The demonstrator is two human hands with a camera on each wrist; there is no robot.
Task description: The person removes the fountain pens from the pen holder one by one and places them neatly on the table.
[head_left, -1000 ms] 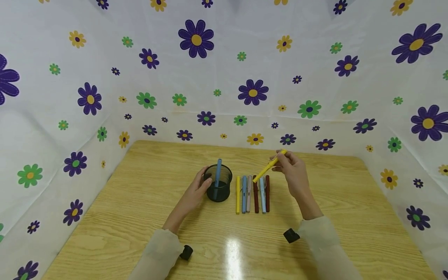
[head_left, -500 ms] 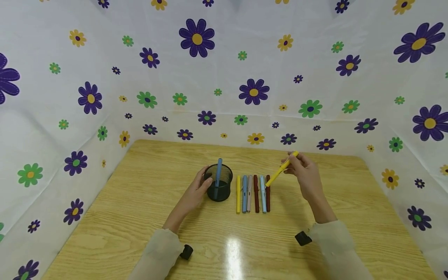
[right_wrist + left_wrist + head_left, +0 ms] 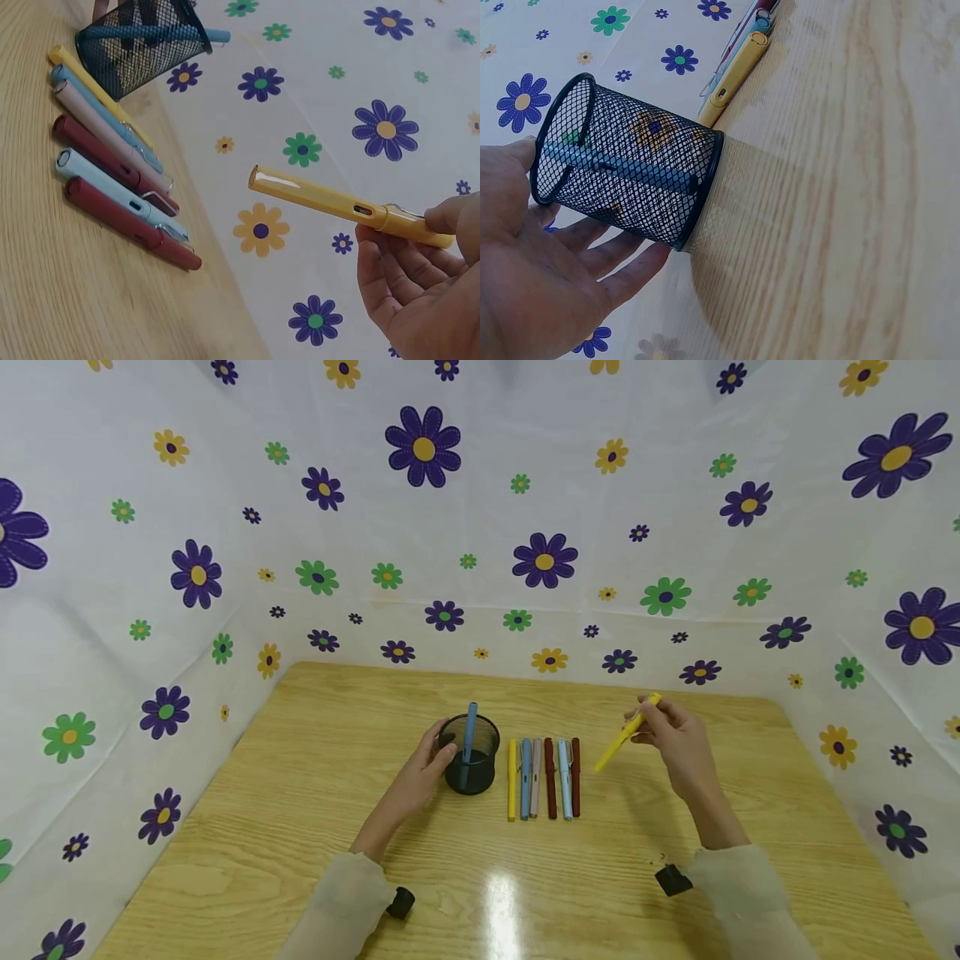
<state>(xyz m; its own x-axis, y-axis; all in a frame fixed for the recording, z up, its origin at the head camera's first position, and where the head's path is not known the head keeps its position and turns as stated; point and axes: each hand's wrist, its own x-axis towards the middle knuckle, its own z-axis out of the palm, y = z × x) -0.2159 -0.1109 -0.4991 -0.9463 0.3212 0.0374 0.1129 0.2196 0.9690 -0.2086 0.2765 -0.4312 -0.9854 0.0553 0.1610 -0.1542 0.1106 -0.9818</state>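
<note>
In the head view my right hand (image 3: 681, 750) pinches a capped yellow pen (image 3: 624, 739) by its clip end, above the table to the right of the pen row. The pen slants, its free end pointing down and left. My left hand (image 3: 412, 783) holds the left side of a black mesh pen cup (image 3: 471, 783), thumb at the rim. A blue pen (image 3: 470, 727) leans upright inside the cup. Right of it lie, side by side, a yellow pen (image 3: 512, 785), a blue pen (image 3: 525, 793), a pinkish-grey pen (image 3: 535, 789), two dark red pens and a light blue pen (image 3: 565, 789).
The wooden table (image 3: 300, 752) carries all these things. A white cloth (image 3: 480, 527) with printed flowers stands behind it and along both sides. A black wrist device (image 3: 673, 880) shows by the right sleeve, and a similar one (image 3: 401, 902) by the left.
My right hand has carried the yellow pen to the right and slightly nearer, from above the row to beyond its right end. The left hand and the cup stay in place.
</note>
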